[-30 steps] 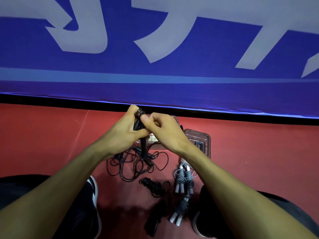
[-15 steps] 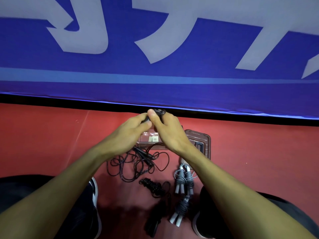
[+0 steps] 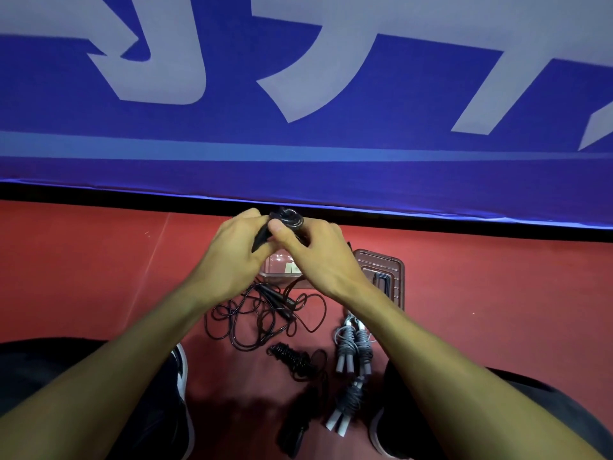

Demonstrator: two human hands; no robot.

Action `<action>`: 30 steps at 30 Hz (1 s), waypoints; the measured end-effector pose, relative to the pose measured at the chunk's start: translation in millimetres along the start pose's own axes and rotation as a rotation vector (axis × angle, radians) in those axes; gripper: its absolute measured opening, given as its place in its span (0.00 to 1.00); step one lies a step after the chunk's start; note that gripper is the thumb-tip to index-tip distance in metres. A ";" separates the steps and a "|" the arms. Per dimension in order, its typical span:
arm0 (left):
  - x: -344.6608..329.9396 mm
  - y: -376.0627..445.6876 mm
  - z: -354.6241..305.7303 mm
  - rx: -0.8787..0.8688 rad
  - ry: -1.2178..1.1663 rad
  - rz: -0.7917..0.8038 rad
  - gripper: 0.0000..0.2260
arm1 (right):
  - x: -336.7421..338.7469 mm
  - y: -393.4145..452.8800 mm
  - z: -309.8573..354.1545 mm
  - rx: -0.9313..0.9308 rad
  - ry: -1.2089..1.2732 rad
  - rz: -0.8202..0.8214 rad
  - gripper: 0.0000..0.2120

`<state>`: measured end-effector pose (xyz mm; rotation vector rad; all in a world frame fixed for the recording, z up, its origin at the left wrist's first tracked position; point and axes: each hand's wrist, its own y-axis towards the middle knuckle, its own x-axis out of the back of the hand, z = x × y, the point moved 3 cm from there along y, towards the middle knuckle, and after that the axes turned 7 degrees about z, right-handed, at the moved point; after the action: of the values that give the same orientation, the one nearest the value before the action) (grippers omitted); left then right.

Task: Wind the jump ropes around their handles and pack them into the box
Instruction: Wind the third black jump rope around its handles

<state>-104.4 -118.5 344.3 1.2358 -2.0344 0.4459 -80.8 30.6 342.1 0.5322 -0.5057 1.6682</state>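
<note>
Both hands meet at twelve o'clock: the left hand (image 3: 232,257) grips the black handles (image 3: 262,235) steady, so the right hand (image 3: 315,257) can pinch the black rope (image 3: 288,219) coiled on top. Its loose slack (image 3: 258,320) trails to six o'clock, beside the open clear box (image 3: 282,267).

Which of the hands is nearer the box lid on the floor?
Right. The right hand is just left of the box lid, its wrist nearly over it; the left hand lies farther left.

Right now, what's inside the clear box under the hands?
Through the clear box wall only two small pale tags show; no rope visible. The right hand covers its far right part, so that stays unknown.
</note>
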 end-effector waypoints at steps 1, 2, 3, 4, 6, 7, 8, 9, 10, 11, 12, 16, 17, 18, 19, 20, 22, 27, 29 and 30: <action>-0.4 -0.2 -1.9 -0.004 0.005 0.008 0.11 | -0.7 -0.8 1.1 0.007 0.017 -0.004 0.26; 0.3 0.0 -3.7 -0.006 -0.004 0.013 0.10 | -1.2 -1.3 1.4 0.008 0.036 -0.009 0.25; 0.9 0.4 -5.6 -0.009 -0.031 0.017 0.08 | -1.0 -1.8 1.9 0.001 0.054 -0.013 0.25; 1.1 0.5 -6.5 -0.014 -0.058 0.021 0.08 | -0.5 -1.6 1.7 -0.013 0.068 -0.014 0.26; -0.5 0.6 -6.4 -0.014 -0.072 0.051 0.10 | 0.4 -0.2 0.6 -0.053 0.103 -0.006 0.28; -2.5 1.0 -3.7 -0.010 -0.084 0.071 0.12 | 0.5 0.8 -0.6 -0.080 0.130 0.000 0.28; -4.6 1.5 -0.3 -0.004 -0.103 0.094 0.13 | 0.5 2.1 -2.2 -0.105 0.162 0.005 0.29; -5.9 1.4 2.8 0.005 -0.112 0.121 0.14 | -0.2 3.4 -4.0 -0.126 0.190 0.010 0.29; -5.8 1.3 4.4 0.009 -0.123 0.143 0.15 | -0.4 4.8 -6.1 -0.142 0.211 0.017 0.29; -4.9 2.3 6.4 0.012 -0.156 0.166 0.16 | -0.9 5.6 -7.8 -0.155 0.226 0.029 0.29; -3.5 3.0 6.4 0.012 -0.223 0.190 0.15 | -1.3 5.8 -8.8 -0.164 0.241 0.045 0.28; 2.3 3.8 6.7 0.022 -0.448 0.157 0.10 | -1.8 7.8 -9.3 -0.133 0.195 0.068 0.31; 2.8 4.0 8.0 0.030 -0.463 0.131 0.08 | -2.0 7.7 -9.1 -0.122 0.176 0.064 0.33; 2.8 3.5 8.1 0.029 -0.460 0.116 0.06 | -2.1 7.3 -9.1 -0.113 0.174 0.062 0.33; 2.5 3.0 8.1 0.026 -0.428 0.109 0.06 | -2.2 7.0 -9.0 -0.105 0.183 0.062 0.33; 1.9 2.7 7.9 0.018 -0.366 0.114 0.04 | -1.9 6.4 -8.6 -0.097 0.188 0.066 0.32; 1.5 2.8 5.3 0.010 -0.213 0.112 0.02 | -1.4 5.5 -7.9 -0.083 0.183 0.072 0.31; 3.9 1.6 -2.2 0.008 -0.163 0.069 0.11 | -5.5 5.7 -9.6 -0.081 0.211 0.092 0.28; 4.1 1.3 -1.3 0.004 -0.205 0.086 0.15 | -4.0 8.3 -11.7 -0.114 0.254 0.083 0.26; 3.8 1.7 0.7 0.003 -0.232 0.109 0.15 | -3.5 9.2 -12.1 -0.117 0.266 0.088 0.25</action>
<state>-107.2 -120.5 346.6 1.2299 -2.3060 0.3707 -90.2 33.7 330.0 0.2001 -0.4321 1.7496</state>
